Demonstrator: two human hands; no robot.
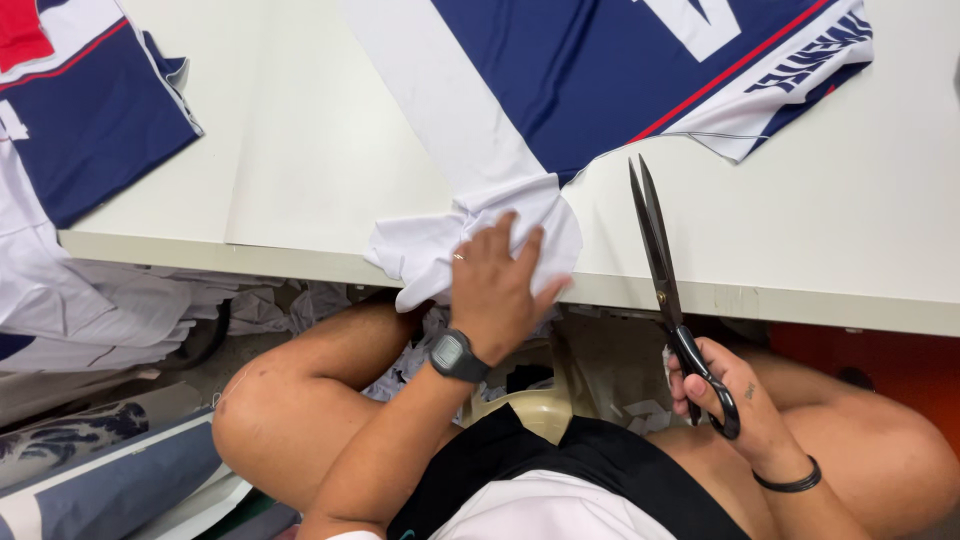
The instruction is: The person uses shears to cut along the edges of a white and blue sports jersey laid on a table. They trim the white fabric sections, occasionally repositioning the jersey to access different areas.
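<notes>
My left hand [497, 280], with a black wristwatch and a ring, is bunched on a wad of white fabric [435, 245] at the table's front edge. That white strip runs up into a large navy, white and red printed fabric panel [600, 70] lying flat on the table. Off the table edge to the right, my right hand [725, 395] holds long black tailor's scissors [660, 270] by the handles. The blades are nearly closed, pointing up over the table toward the cut edge of the panel. A black band circles my right wrist.
The white table [300, 150] has its front edge running across the middle. Another navy and white fabric piece [80, 110] lies at the far left, hanging over the edge. Fabric scraps and rolled printed cloth [110, 470] lie on the floor beside my bare knees.
</notes>
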